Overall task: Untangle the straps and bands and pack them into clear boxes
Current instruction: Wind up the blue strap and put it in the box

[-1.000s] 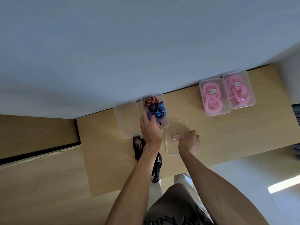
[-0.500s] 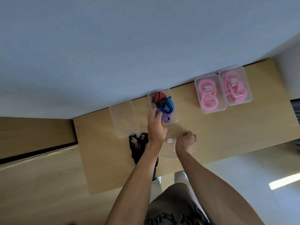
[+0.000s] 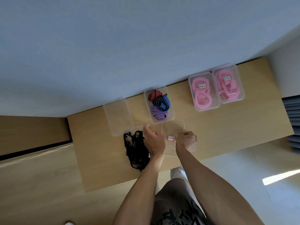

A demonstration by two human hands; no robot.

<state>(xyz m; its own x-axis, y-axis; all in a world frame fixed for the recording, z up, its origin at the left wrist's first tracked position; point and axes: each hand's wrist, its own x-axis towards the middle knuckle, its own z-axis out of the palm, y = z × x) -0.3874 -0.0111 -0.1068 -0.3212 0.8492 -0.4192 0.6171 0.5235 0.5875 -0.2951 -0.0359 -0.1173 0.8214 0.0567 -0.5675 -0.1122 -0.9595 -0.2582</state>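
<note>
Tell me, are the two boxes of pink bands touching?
Touching: in the head view the left pink box and the right pink box sit side by side with no gap showing.

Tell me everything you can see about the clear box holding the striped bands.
The clear plastic box of striped bands is rectangular with rounded corners, lidless and upright on the wooden table near the wall. Inside lie three coiled striped bands: red-black, blue-black and purple. Neither hand touches it; a clear labelled lid sits just in front.
</note>
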